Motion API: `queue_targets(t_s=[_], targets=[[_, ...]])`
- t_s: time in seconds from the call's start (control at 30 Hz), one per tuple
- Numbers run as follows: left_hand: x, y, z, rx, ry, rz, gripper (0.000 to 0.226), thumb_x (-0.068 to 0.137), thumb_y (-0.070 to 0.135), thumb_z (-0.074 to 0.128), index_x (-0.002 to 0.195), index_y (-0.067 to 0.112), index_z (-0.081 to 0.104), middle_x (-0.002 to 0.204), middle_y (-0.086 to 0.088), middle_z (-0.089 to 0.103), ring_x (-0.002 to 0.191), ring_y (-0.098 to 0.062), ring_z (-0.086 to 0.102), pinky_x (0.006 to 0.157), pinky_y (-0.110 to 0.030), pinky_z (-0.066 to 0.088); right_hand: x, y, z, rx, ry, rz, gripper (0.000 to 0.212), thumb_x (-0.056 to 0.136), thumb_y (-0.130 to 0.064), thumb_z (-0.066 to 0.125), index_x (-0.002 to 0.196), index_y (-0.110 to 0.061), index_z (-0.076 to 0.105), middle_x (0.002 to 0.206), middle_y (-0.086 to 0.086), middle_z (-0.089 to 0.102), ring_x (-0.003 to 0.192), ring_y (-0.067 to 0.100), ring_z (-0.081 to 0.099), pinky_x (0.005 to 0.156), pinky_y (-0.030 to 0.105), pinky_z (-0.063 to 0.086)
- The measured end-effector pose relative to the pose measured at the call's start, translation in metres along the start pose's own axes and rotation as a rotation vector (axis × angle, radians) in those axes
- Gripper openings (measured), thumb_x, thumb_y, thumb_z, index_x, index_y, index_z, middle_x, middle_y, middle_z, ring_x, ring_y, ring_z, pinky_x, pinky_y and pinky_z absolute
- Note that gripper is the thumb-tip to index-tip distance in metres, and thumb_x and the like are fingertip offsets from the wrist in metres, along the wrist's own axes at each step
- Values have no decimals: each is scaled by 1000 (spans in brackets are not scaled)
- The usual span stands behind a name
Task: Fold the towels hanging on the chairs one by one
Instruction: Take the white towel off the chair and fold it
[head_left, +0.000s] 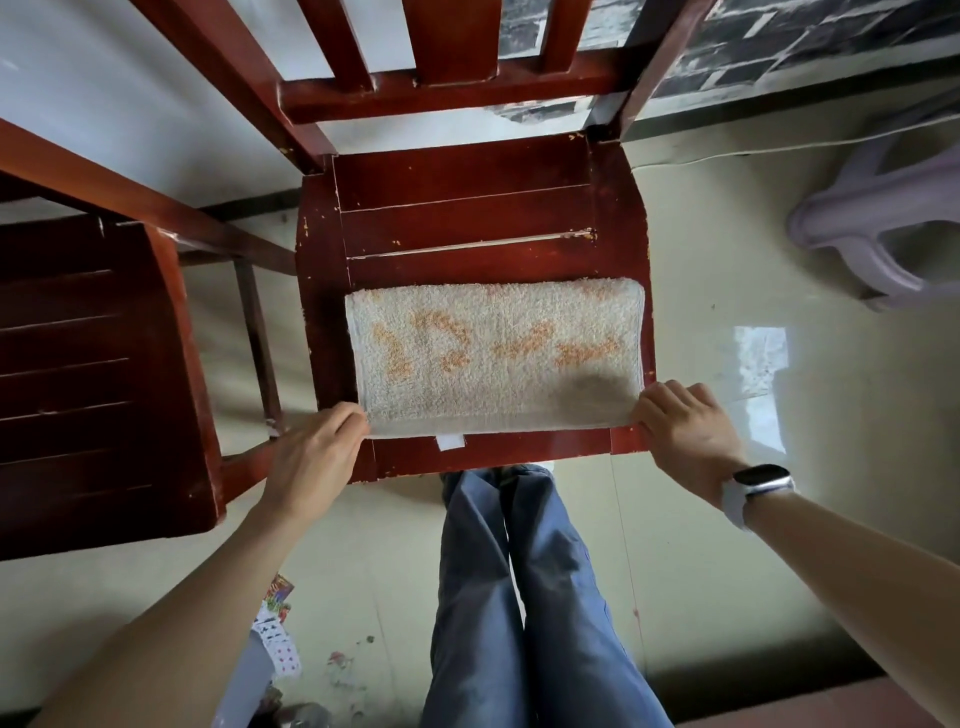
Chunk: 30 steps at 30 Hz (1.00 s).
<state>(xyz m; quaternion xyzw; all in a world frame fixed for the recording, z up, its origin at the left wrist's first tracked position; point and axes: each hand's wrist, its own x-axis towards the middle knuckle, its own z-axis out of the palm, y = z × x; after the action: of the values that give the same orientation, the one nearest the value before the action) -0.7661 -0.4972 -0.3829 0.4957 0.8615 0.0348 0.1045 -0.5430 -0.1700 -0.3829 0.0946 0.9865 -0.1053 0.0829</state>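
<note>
Between my hands lay the towel, a nubby white terry rectangle with orange flecks, folded flat on the slatted red wooden chair seat. My left hand and right hand pinched its near corners.

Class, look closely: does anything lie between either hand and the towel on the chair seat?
Nothing visible does. The left hand and right hand already pinch the near corners of the white, orange-patterned terry towel.
</note>
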Motion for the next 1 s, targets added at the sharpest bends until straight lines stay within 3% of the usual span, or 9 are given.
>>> queue_targets(t_s=[0.13,0.2,0.27,0.4,0.53,0.67,0.77,0.87,1.0], targets=[[-1,2,9,1,-77,-46,12,71,2,72,80,9,66,86,-2,67,63,-21,64,44,-28,47,2,-6,9,-58,-69,55,35,53,9,69,80,-10,58,75,11,62,61,30,59,56,35,45],[-2,2,9,-10,-102,-59,7,77,10,67,84,11,67,89,-2,66,72,-23,65,50,-30,50,0,-12,8,-71,-139,90,32,57,-3,72,87,-11,65,82,11,66,66,30,62,60,37,48],[0,6,5,-39,-82,-80,15,83,19,55,83,11,68,89,-4,64,78,-24,63,55,-31,50,-1,-18,3,-46,-145,117,21,70,-21,57,86,-12,67,84,9,67,69,30,63,64,37,48],[29,31,-2,-45,-63,-125,32,87,29,42,104,9,62,110,-11,60,104,-28,55,81,-41,52,20,-38,-1,-38,-68,98,32,79,-24,39,96,-11,63,99,11,65,92,31,63,81,41,45],[74,52,14,-34,-161,-115,64,82,50,47,137,20,35,147,-13,34,137,-32,21,109,-54,22,64,-62,12,-106,-143,70,56,83,-37,31,132,-15,47,141,13,45,131,32,41,108,58,15],[98,49,30,-23,-269,-159,108,61,72,58,145,36,2,155,-10,-8,140,-37,-11,103,-66,-4,96,-66,29,-98,-164,77,67,79,-56,35,140,-29,30,151,13,26,138,37,26,102,72,10],[102,36,32,-77,-368,-232,120,53,83,54,134,47,-27,142,0,-43,133,-32,-35,101,-68,-12,99,-56,40,-82,-178,82,72,75,-64,36,141,-37,25,153,9,23,139,36,23,99,74,10],[103,30,33,-83,-417,-253,122,51,86,52,127,49,-36,136,2,-51,129,-31,-43,102,-68,-13,97,-46,44,-103,-173,37,73,77,-68,33,142,-38,21,154,8,21,140,35,21,99,73,8],[105,28,29,-54,-409,-247,119,53,88,48,132,46,-31,141,-1,-44,129,-32,-41,102,-65,-17,89,-35,33,-100,-149,33,69,82,-66,33,143,-35,23,153,10,23,140,35,22,101,72,11]])
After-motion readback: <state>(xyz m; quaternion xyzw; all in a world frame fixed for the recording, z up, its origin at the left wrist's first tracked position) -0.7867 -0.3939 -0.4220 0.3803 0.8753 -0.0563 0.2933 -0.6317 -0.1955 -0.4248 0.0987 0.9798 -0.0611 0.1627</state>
